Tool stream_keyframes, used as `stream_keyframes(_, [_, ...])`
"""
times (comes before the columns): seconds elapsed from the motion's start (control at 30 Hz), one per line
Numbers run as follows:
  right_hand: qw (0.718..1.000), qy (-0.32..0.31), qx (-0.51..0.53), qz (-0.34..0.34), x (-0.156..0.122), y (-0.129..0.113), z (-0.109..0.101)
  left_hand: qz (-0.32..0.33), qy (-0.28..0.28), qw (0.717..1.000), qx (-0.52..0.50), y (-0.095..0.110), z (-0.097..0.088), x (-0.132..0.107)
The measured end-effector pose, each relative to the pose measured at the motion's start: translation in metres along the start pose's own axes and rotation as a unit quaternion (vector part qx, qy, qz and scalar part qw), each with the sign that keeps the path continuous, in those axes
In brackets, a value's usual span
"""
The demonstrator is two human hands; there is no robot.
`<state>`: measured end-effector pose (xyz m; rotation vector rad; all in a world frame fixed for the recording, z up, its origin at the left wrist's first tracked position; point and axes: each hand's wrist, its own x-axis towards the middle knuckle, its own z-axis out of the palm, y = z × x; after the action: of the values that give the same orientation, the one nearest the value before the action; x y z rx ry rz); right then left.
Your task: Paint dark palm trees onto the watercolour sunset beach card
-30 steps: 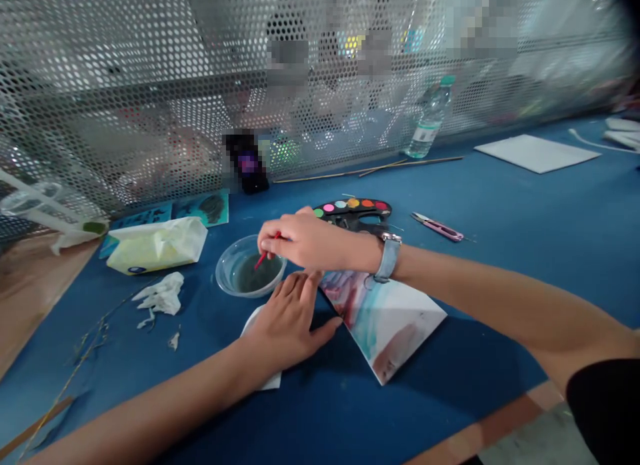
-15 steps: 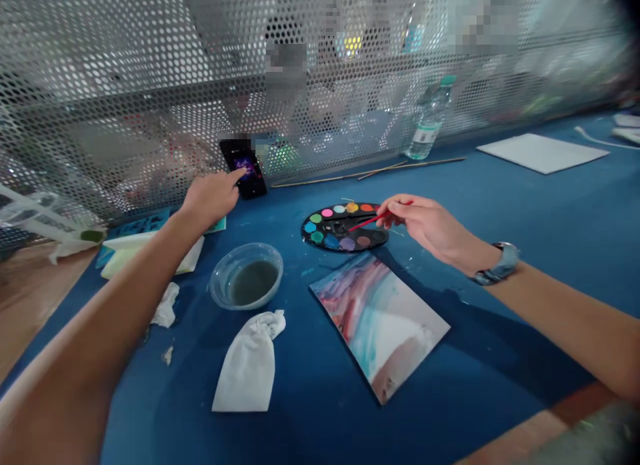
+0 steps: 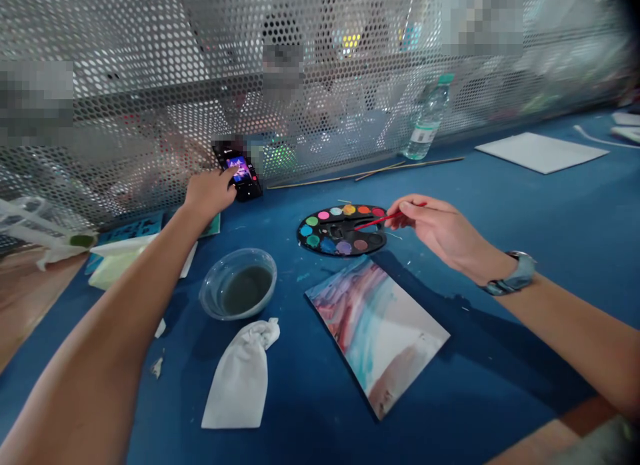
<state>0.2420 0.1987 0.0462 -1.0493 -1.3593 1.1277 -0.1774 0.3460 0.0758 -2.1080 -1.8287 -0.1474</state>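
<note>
My left hand (image 3: 210,190) reaches forward to a smartphone (image 3: 249,185) leaning on the metal mesh. Its index finger is stretched onto or just over the lit screen, and the hand holds nothing. In my right hand (image 3: 440,230) is a thin red paintbrush (image 3: 375,222), pinched between thumb and fingers. The brush tip is over the middle of a black oval paint palette (image 3: 357,236) with several coloured wells. Below the palette lies a small painted canvas (image 3: 370,332) with red, turquoise, white and brownish areas.
A clear bowl (image 3: 205,295) of dark water stands left of the canvas, with a white cloth (image 3: 239,388) in front of it. Thin sticks (image 3: 320,182) and a water bottle (image 3: 427,125) are along the perforated metal screen (image 3: 190,98). A blank white board (image 3: 543,152) lies at the right.
My left index finger has come slightly left and lower on the phone, whose screen picture looks different. My right hand with the paintbrush has shifted slightly right. The view has moved a little.
</note>
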Motion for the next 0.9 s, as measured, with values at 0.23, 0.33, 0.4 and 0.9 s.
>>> stream_keyframes(0.23, [0.999, -0.003, -0.041, -0.014, -0.002, 0.004, -0.005, 0.024, 0.075, 0.994, -0.076, 0.015, -0.035, -0.024])
stream_keyframes(0.33, [0.996, -0.015, -0.085, -0.020, -0.005, 0.007, -0.004, 0.045, 0.154, 0.979, -0.124, 0.030, -0.068, -0.062])
stream_keyframes(0.4, [0.992, -0.032, -0.121, -0.026, -0.009, 0.009, -0.002, 0.072, 0.201, 0.966, -0.145, 0.047, -0.090, -0.101])
stream_keyframes(0.9, [0.951, -0.060, -0.287, -0.100, -0.018, 0.011, 0.000, 0.368, 0.092, 0.906, -0.188, 0.155, -0.106, -0.283])
